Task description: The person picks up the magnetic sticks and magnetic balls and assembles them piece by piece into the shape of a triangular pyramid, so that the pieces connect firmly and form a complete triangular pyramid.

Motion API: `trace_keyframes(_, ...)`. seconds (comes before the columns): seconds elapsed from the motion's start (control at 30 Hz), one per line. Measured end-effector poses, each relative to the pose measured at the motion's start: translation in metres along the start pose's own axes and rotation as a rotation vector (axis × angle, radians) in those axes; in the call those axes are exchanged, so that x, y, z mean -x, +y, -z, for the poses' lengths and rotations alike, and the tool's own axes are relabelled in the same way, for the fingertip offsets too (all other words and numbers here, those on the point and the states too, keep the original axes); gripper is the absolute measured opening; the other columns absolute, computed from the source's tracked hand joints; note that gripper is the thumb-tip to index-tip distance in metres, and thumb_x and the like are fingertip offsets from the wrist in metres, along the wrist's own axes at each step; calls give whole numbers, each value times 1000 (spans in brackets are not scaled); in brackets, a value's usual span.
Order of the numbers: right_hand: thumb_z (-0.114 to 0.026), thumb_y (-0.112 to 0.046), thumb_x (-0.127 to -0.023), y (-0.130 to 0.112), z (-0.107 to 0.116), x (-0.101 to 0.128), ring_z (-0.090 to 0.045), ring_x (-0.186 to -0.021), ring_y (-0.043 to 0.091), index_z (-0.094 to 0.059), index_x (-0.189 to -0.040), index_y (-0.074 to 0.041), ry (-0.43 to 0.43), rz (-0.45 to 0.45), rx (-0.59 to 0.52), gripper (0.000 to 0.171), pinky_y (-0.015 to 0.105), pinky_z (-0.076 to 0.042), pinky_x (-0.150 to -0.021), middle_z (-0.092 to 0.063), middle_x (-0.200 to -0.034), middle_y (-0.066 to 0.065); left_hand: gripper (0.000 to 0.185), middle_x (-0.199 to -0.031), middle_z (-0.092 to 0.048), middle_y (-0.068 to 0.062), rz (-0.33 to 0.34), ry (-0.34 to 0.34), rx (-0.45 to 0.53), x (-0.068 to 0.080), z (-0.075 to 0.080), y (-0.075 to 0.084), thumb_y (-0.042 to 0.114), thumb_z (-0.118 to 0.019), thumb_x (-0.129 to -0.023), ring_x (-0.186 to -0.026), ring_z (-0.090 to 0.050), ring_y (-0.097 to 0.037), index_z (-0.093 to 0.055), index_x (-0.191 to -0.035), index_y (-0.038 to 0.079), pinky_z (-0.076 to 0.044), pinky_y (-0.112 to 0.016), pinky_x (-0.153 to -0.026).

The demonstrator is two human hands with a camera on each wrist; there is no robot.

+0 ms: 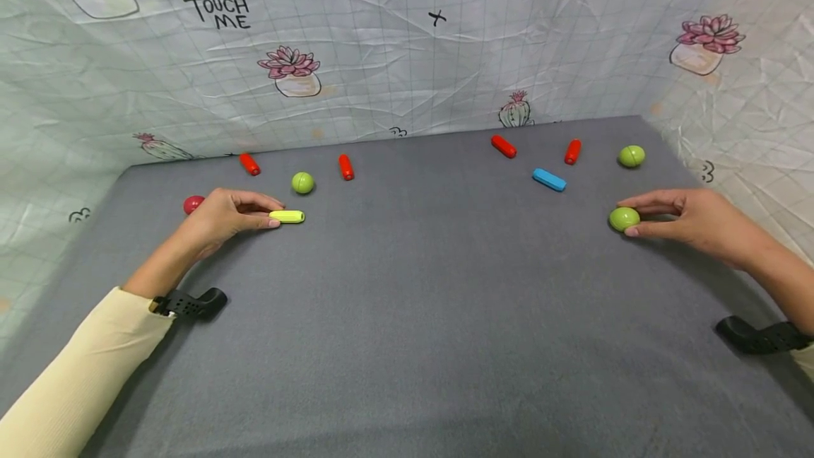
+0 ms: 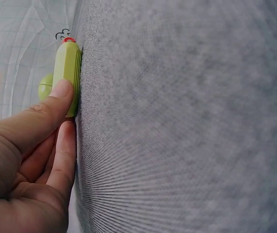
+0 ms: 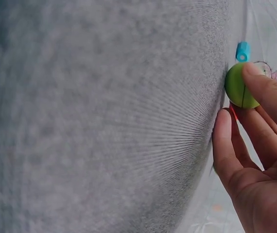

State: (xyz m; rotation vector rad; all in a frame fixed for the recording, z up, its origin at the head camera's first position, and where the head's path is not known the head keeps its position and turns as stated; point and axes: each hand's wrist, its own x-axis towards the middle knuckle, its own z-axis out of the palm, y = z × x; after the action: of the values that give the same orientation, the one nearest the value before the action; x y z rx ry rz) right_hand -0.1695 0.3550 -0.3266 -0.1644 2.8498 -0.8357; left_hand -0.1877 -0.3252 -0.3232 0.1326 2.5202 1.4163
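My left hand [image 1: 271,213] rests on the grey table [image 1: 407,302] at the left and pinches one end of a yellow-green ribbed capsule [image 1: 287,216] that lies flat. In the left wrist view the thumb [image 2: 56,99] lies on the capsule [image 2: 67,73] and a finger sits under its near end. At the right, my right hand [image 1: 634,218] holds a green ball [image 1: 624,218] on the table, with the index finger over it and the thumb below. The right wrist view shows the ball [image 3: 239,87] under that fingertip [image 3: 260,80].
A red ball [image 1: 193,204] sits just behind my left hand. Along the back lie several red capsules [image 1: 346,167], a blue capsule [image 1: 549,179] and two more green balls [image 1: 302,182] [image 1: 632,156]. Printed cloth walls [image 1: 407,55] close in the back and both sides.
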Motion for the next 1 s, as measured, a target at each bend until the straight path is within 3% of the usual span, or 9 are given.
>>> trace_keyframes(0.07,-79,-49,-87,1,0,1,-50,-91,-23,-67,-133,-12,4,-2,-7,60,12,-47,-71,-74,-117,-5,38,-114,-75,5,14,1,-15,-1,0,0,16,-84,-86,-100,-64,0,-74,-119,-1,-56,-17,-80)
trace_keyframes(0.17,-79,-47,-87,2,-1,2,-53,-91,-22,-68,-132,-13,13,5,-22,57,14,-49,-70,-75,-115,-6,40,-120,-74,3,26,9,-33,-1,2,-1,20,-84,-86,-104,-62,2,-75,-121,4,-55,-16,-82)
trace_keyframes(0.37,-78,-46,-88,-1,-2,4,-54,-93,-23,-67,-133,-12,21,5,-54,58,11,-48,-71,-69,-106,-28,46,-109,-76,12,9,10,-50,2,3,-1,21,-83,-88,-101,-65,2,-70,-127,1,-55,-16,-82)
trace_keyframes(0.53,-79,-45,-88,-10,-2,8,-56,-93,-21,-68,-132,-13,33,16,-60,55,11,-49,-71,-70,-105,-27,44,-105,-77,8,-16,44,-122,5,1,5,26,-83,-88,-97,-66,3,-72,-123,2,-55,-17,-79)
trace_keyframes(0.7,-81,-37,-88,-21,-3,11,-60,-92,-18,-71,-129,-14,51,64,-54,48,13,-51,-69,-75,-108,-14,44,-104,-77,5,-30,73,-179,6,-6,15,27,-84,-87,-92,-67,4,-73,-122,2,-55,-18,-76)
trace_keyframes(0.83,-81,-33,-89,-29,-4,14,-61,-93,-15,-72,-128,-16,42,89,-51,44,13,-51,-69,-76,-113,-3,44,-104,-77,3,-46,64,-168,7,-14,22,25,-83,-87,-90,-68,4,-73,-121,0,-56,-19,-75)
trace_keyframes(1.0,-81,-39,-88,-39,-6,15,-59,-95,-17,-72,-130,-20,26,69,-25,47,13,-49,-71,-75,-118,-3,44,-103,-78,3,-47,63,-130,9,-24,31,26,-85,-86,-90,-69,2,-74,-120,1,-57,-21,-75)
